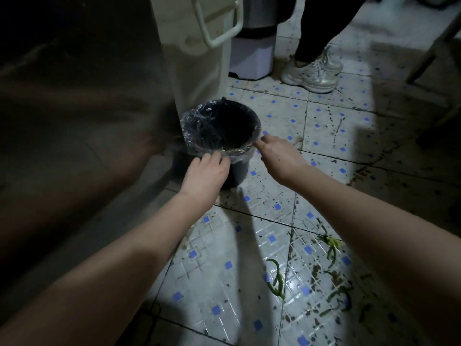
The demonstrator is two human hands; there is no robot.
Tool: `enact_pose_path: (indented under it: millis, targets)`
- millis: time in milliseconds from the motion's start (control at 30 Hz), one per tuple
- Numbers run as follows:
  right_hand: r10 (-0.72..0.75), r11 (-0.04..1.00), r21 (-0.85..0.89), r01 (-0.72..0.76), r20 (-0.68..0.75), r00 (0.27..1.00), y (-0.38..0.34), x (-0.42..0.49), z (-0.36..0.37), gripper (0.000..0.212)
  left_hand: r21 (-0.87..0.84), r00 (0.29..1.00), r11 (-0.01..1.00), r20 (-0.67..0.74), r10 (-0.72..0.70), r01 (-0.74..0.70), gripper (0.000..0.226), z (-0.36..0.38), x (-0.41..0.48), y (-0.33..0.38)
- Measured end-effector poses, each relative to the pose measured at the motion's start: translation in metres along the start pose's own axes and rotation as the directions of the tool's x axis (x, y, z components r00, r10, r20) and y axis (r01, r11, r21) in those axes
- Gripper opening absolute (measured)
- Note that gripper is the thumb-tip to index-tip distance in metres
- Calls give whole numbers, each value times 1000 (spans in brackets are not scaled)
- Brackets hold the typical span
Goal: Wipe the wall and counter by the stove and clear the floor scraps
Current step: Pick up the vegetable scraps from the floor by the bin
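Floor [331,131] of pale tile with small blue squares, spotted with dark grime, spreads around the bin [220,136], which serves as landmark. Left of the bin stands a tall pale cabinet [197,71], its side just beside the bin's rim, with a looped handle [219,23] high on its face. Beyond the bin, farther from the camera, a second person's dark trouser legs [321,23] and pale sneakers [314,71] stand on the tile, next to a white box base [250,58]. The bin itself is a dark round bucket lined with a thin clear bag [192,126] folded over the rim. The left hand [205,172] closes on the bag at the bin's near edge, fingers curled over the plastic. The right hand [277,154] pinches the bag at the bin's right rim with thumb and forefinger. Well nearer the camera than the bin, to its right, green scraps [277,277] lie scattered on the floor, some long and curved, others short.
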State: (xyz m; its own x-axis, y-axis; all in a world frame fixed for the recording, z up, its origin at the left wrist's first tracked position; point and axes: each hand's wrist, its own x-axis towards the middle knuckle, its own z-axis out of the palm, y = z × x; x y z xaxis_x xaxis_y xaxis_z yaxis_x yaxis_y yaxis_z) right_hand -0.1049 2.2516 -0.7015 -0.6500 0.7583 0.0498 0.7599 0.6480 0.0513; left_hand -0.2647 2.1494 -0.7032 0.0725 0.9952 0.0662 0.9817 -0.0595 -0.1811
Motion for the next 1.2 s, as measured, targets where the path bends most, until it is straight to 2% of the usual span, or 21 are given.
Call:
enact_pose_path:
  millis: [100,300,500,733,933,1033,1200]
  targets:
    - [46,999,-16,-45,24,999,12,-32,9,36,-12,999,999,8,33,-33,56,2,-3,13]
    - [137,991,-1,-137,85,987,22,-101,39,42,-43,991,991,54,126,-123,67,18,-16,48]
    - [202,975,60,-215,178,963,17,-167,73,49,-85,974,975,74,213,-207,49,54,-33,82]
    - [302,926,129,-356,314,900,14,-230,105,52,-109,912,932,195,362,-347,42,103,-56,115]
    - [372,878,179,-445,333,867,12,-267,121,43,-199,838,893,312,448,-403,50,132,-74,133]
    - [397,847,215,-486,353,847,6,-281,126,47,-234,805,878,352,477,-417,54,136,-77,140]
    - [431,803,255,-539,376,820,-1,-292,134,50,-198,777,861,369,509,-469,50,145,-77,152]
